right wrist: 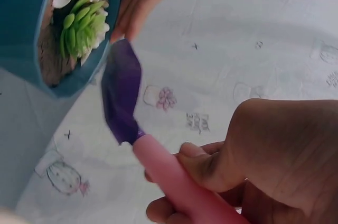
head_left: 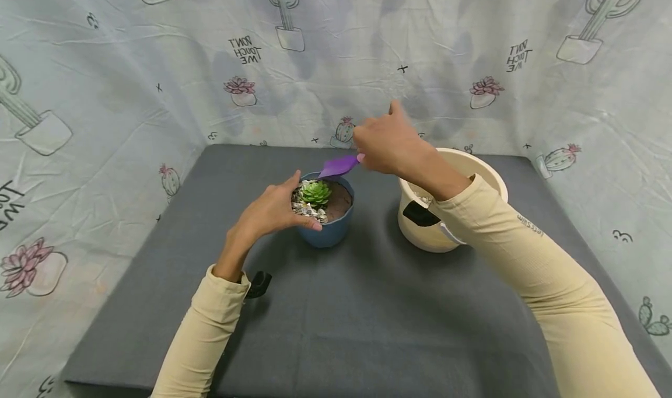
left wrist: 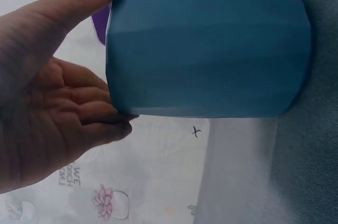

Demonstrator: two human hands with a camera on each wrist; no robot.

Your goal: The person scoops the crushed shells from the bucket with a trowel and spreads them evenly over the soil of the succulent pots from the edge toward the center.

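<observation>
1. The right hand is hiding the scoop's pink handle in the head view — only its tip is showing.
2. The right forearm is covering part of the cream bucket and its contents.
3. The left wrist view is cutting off the blue pot at the top — its soil is staying out of sight.

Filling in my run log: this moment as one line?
left hand: grips blue pot | right hand: holds purple scoop at its rim

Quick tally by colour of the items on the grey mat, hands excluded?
Blue: 1, the pot
Green: 1, the succulent in that pot
Purple with pink handle: 1, the scoop
Cream: 1, the bucket
Total: 4
</observation>
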